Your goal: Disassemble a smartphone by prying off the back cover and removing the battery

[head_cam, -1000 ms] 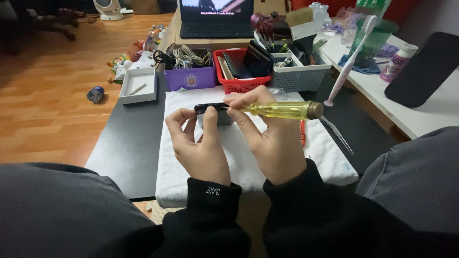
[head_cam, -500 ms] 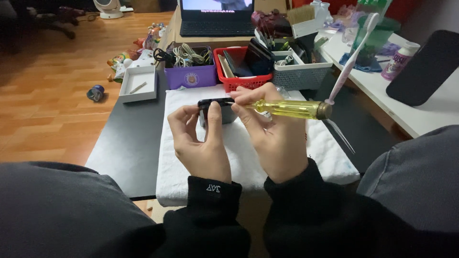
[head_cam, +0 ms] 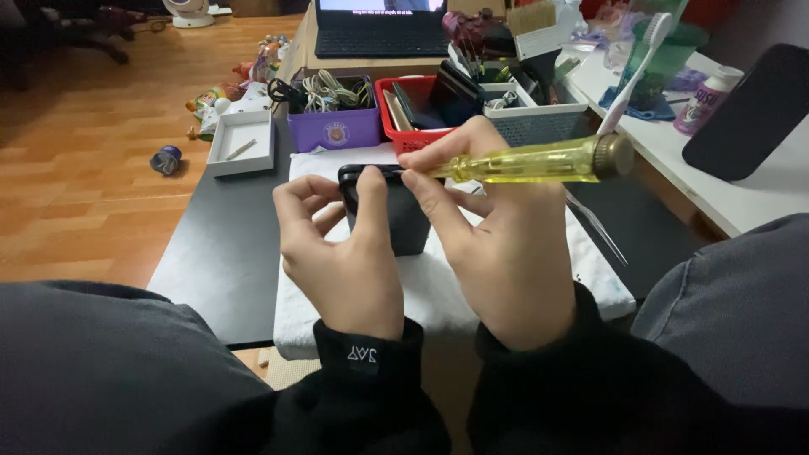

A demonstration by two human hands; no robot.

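Black phone-like device (head_cam: 396, 221), standing on edge over the white towel (head_cam: 438, 286), sits between my two hands. My left hand (head_cam: 350, 253) wraps its left side: the thumb lies flat up the rear face, and the curled fingers (head_cam: 295, 198) close around the far edge, clamped on the device. My right hand (head_cam: 497, 244) comes in from the other side, wrist low and knuckles toward the camera. Its thumb and forefinger pinch together on the yellow-handled screwdriver (head_cam: 531, 162), near the front of the clear handle; the handle runs level to the right, ending in a brass-coloured cap. The tip meets the device's upper edge just beside my right thumb, but I cannot tell the exact contact point, since the fingers hide it.

Beyond the fingertips, a row of containers stands on the black table (head_cam: 219, 253). The purple basket (head_cam: 333, 126) holds coiled cables. The red basket (head_cam: 404, 135), just right of it, holds flat dark items stood on edge. The grey basket (head_cam: 539, 122) holds small tools I cannot identify. Left of the purple basket, a white shallow tray (head_cam: 244, 156) holds one thin stick. A laptop (head_cam: 379, 25) sits farther back, well apart from both hands.
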